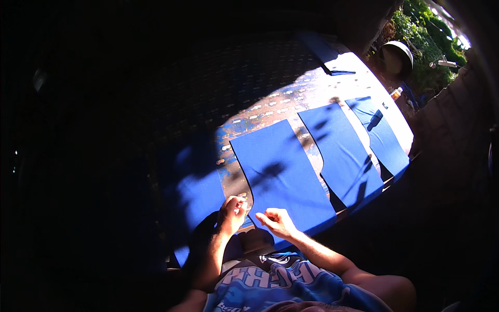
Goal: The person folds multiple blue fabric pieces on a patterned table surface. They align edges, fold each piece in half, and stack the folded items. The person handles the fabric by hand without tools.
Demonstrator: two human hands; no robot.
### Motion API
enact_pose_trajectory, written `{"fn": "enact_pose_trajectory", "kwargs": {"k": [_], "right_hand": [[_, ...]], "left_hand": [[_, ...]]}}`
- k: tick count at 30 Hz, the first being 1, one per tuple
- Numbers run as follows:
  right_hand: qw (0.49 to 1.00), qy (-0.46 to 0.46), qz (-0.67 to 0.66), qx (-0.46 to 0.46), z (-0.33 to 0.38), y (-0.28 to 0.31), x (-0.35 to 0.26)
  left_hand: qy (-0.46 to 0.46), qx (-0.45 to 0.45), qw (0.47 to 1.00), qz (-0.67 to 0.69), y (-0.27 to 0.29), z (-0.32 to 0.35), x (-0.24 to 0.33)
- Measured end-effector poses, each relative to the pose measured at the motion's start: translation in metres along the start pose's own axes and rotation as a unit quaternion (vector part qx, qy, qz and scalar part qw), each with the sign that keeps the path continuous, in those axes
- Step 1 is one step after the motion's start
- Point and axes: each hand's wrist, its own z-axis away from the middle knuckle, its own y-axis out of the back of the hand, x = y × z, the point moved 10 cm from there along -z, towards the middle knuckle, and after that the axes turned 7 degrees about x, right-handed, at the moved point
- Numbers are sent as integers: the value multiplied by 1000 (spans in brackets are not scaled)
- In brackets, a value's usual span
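Observation:
Both my hands are near the table's front edge, at the near left corner of a blue fabric panel (pixel 285 171) with a curved notch in its left side. My left hand (pixel 234 214) is just left of that side, its fingers curled together. Over the panel's near corner, my right hand (pixel 278 222) has its fingers folded in and the thumb toward the left hand. Whatever either hand pinches is too small to make out. To the left, another blue panel (pixel 205 191) lies partly in deep shadow.
Farther right lie two more blue panels, a wide one (pixel 347 156) and a narrower one (pixel 383 134) with a dark object (pixel 374 120) or shadow on it. Sunlight glares off the worn, spotted table (pixel 275 107). A small bottle (pixel 396 94) stands by the far right edge, near a round basin (pixel 396 60).

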Motion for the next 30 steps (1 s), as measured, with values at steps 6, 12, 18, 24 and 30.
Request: {"fn": "enact_pose_trajectory", "kwargs": {"k": [6, 12, 18, 24, 30], "right_hand": [[923, 111, 277, 243, -52, 160, -24], [891, 115, 319, 301, -115, 250, 27], [901, 243, 272, 235, -191, 235, -23], [891, 365, 213, 167, -305, 207, -38], [897, 306, 251, 198, -360, 191, -11]], "left_hand": [[92, -28, 995, -4, -11, -32, -21], [72, 80, 994, -16, 1, -78, -24], [91, 175, 975, -102, -23, -164, -54], [185, 274, 936, -118, -16, -188, -123], [207, 278, 929, -130, -13, -197, -137]]}}
